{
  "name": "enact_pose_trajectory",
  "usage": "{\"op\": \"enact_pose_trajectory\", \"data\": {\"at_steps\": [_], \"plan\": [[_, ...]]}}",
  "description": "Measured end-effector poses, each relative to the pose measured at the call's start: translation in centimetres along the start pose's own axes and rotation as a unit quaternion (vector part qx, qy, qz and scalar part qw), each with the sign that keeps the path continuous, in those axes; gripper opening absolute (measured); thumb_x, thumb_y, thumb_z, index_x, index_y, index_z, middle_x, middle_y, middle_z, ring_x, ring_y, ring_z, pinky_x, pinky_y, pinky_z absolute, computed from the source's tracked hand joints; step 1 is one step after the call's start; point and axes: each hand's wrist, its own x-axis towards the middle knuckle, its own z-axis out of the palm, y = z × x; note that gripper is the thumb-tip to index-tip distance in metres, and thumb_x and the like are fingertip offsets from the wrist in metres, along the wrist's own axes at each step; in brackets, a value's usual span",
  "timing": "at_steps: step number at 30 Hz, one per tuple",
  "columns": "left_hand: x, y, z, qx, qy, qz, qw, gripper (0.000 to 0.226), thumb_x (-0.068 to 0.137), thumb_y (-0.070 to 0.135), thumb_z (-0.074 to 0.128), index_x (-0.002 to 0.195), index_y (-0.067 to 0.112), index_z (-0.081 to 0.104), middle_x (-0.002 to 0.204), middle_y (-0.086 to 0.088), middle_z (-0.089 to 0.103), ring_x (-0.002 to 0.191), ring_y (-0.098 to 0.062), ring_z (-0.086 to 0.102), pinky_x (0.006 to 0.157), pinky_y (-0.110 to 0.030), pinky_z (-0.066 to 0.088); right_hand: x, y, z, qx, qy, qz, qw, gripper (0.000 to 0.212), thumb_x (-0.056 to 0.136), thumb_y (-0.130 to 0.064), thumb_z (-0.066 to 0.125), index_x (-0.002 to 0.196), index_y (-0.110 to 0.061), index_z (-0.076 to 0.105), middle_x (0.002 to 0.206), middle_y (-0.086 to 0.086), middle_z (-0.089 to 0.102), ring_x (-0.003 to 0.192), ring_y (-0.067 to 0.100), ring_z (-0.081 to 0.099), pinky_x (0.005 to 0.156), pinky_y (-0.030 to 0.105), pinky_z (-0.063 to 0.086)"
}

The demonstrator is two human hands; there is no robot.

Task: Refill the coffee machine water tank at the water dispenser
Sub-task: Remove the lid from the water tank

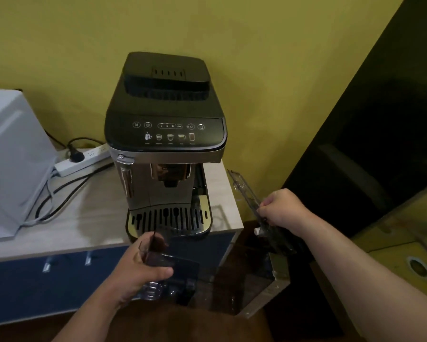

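A: Left hand (143,267) wrapped round the near end of the clear water tank (247,275), thumb pressed on top, fingers under. Held low, off the table (66,218), below its front edge.

B: And the right hand (281,208) closed on a clear lid (247,191), pinched at its near end, far end tilted up and away toward the yellow wall. Lid just above the tank's right side, apparently apart from it.

A: Tank stretched between both hands, silver front panel at the right end, below the right wrist. Hard to tell any water level through the dark plastic.

B: Coffee machine (165,134) straight ahead, beyond the left hand, upright on the table, drip tray (169,218) just past the fingertips.

A: Further left of the left hand: white power strip (81,160) with a black plug in it, cables trailing toward a white appliance (12,156) at the edge.

B: Blue drawers (34,280) under the tabletop, left of the forearm.
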Motion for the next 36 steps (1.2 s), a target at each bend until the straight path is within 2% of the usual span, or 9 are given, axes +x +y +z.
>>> {"op": "enact_pose_trajectory", "data": {"at_steps": [5, 8, 11, 13, 18, 22, 26, 29, 36], "plan": [[1.3, -3.4, 1.9, 0.011, 0.039, -0.022, 0.999, 0.072, 0.04, 0.03, 0.088, 0.108, 0.022, 0.064, 0.106, 0.001, 0.069, 0.101, -0.011, 0.065, 0.091, -0.033, 0.048, 5.5, 1.7, 4.7, -0.025, 0.001, -0.018, 1.0, 0.014, 0.073, -0.014, 0.069, 0.066, -0.002, 0.073, 0.069, 0.018, 0.071, 0.065, 0.028, 0.068, 0.056, 0.032, 0.055], [2.4, -5.1, 2.4, 0.021, 0.052, -0.012, 0.998, 0.075, 0.042, 0.031, 0.088, 0.112, 0.021, 0.063, 0.111, 0.002, 0.067, 0.101, -0.002, 0.063, 0.09, -0.027, 0.045, 8.3, 1.9, 7.4, -0.048, -0.005, -0.039, 0.998, 0.016, 0.076, -0.015, 0.066, 0.069, -0.002, 0.073, 0.07, 0.014, 0.071, 0.068, 0.027, 0.067, 0.06, 0.031, 0.055], [3.3, -6.4, 2.8, 0.022, 0.062, -0.011, 0.998, 0.065, 0.057, 0.008, 0.091, 0.113, 0.024, 0.062, 0.113, 0.004, 0.066, 0.106, -0.005, 0.062, 0.093, -0.026, 0.045, 10.2, 2.0, 9.8, -0.058, -0.007, -0.047, 0.997, 0.016, 0.079, -0.013, 0.063, 0.076, 0.0, 0.071, 0.074, 0.011, 0.067, 0.072, 0.028, 0.066, 0.056, 0.028, 0.052], [3.5, -7.3, 2.8, 0.016, 0.073, -0.017, 0.997, 0.063, 0.06, 0.002, 0.089, 0.112, 0.026, 0.062, 0.113, 0.004, 0.066, 0.108, -0.01, 0.062, 0.094, -0.029, 0.047, 11.1, 1.9, 11.3, -0.05, -0.004, -0.046, 0.998, 0.013, 0.081, -0.013, 0.062, 0.078, -0.002, 0.069, 0.073, 0.007, 0.063, 0.066, 0.022, 0.061, 0.05, 0.021, 0.042], [3.5, -8.6, 2.4, 0.027, 0.08, -0.032, 0.996, 0.073, 0.046, 0.027, 0.09, 0.113, 0.029, 0.062, 0.112, 0.003, 0.067, 0.107, -0.013, 0.063, 0.096, -0.039, 0.049, 13.1, 0.5, 13.1, -0.053, 0.015, -0.057, 0.997, 0.011, 0.082, -0.015, 0.066, 0.074, -0.007, 0.066, 0.07, 0.002, 0.061, 0.056, 0.012, 0.054, 0.039, 0.018, 0.035], [3.7, -8.8, 2.5, 0.039, 0.073, -0.031, 0.996, 0.068, 0.055, 0.013, 0.091, 0.115, 0.025, 0.06, 0.112, 0.002, 0.066, 0.107, -0.011, 0.062, 0.101, -0.041, 0.047, 14.1, -0.6, 13.6, -0.072, 0.028, -0.066, 0.995, 0.018, 0.081, -0.007, 0.064, 0.065, -0.01, 0.057, 0.07, 0.003, 0.059, 0.061, 0.018, 0.059, 0.04, 0.02, 0.038], [3.9, -8.2, 2.4, 0.039, 0.067, -0.024, 0.997, 0.077, 0.044, 0.034, 0.088, 0.116, 0.028, 0.06, 0.114, 0.005, 0.065, 0.11, -0.012, 0.061, 0.098, -0.038, 0.047, 14.9, -1.7, 14.0, -0.092, 0.048, -0.074, 0.992, 0.026, 0.082, -0.003, 0.061, 0.061, -0.013, 0.05, 0.066, 0.0, 0.051, 0.056, 0.014, 0.05, 0.038, 0.019, 0.031], [4.1, -8.1, 2.1, 0.022, 0.07, -0.018, 0.997, 0.075, 0.042, 0.037, 0.088, 0.112, 0.029, 0.062, 0.111, 0.003, 0.067, 0.109, -0.016, 0.063, 0.099, -0.043, 0.048, 15.3, -2.1, 14.4, -0.098, 0.064, -0.076, 0.99, 0.028, 0.084, 0.0, 0.06, 0.061, -0.013, 0.049, 0.068, 0.0, 0.052, 0.055, 0.01, 0.046, 0.039, 0.02, 0.032], [4.2, -7.5, 2.0, 0.0, 0.072, -0.017, 0.997, 0.071, 0.039, 0.037, 0.087, 0.105, 0.03, 0.063, 0.103, 0.008, 0.069, 0.101, -0.006, 0.064, 0.092, -0.034, 0.049, 15.1, -2.4, 13.8, -0.093, 0.046, -0.1, 0.99, 0.012, 0.084, -0.006, 0.061, 0.074, -0.009, 0.066, 0.079, 0.006, 0.067, 0.07, 0.02, 0.062, 0.049, 0.02, 0.045]]}}
